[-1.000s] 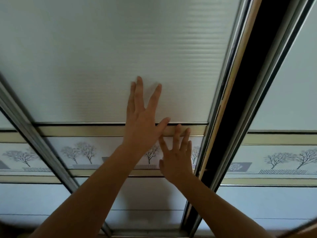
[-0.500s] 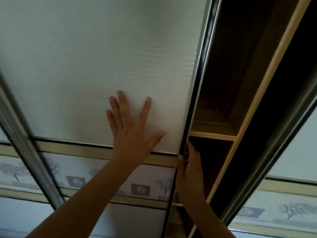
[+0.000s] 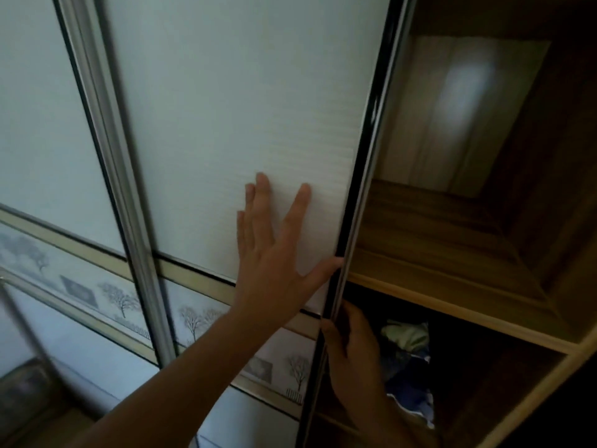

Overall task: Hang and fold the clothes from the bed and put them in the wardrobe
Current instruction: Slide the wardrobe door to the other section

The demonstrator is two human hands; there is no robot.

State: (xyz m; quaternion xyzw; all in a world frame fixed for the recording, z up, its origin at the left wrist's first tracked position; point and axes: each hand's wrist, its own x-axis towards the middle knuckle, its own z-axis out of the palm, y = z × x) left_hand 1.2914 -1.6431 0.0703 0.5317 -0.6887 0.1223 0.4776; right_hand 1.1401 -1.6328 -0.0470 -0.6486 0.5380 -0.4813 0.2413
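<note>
A white sliding wardrobe door [image 3: 232, 101] with a dark metal edge fills the middle of the view. My left hand [image 3: 274, 253] presses flat on the panel, fingers spread, thumb at the door's edge. My right hand [image 3: 349, 347] grips that edge lower down, fingers wrapped behind the frame. To the right the wardrobe [image 3: 452, 286] stands open, with wooden shelves. Folded clothes [image 3: 407, 360], pale green on dark blue, lie in the lower compartment. No clothes from the bed are in view.
A second sliding door [image 3: 42, 124] with a tree-pattern band sits at the left behind a silver frame [image 3: 109, 156]. The upper compartment [image 3: 452, 124] looks dark with a pale patch of light on its back wall.
The door has slid left, opening the wardrobe wider and showing shelves and clothes. My right hand went from flat on the panel to gripping the door's edge.
</note>
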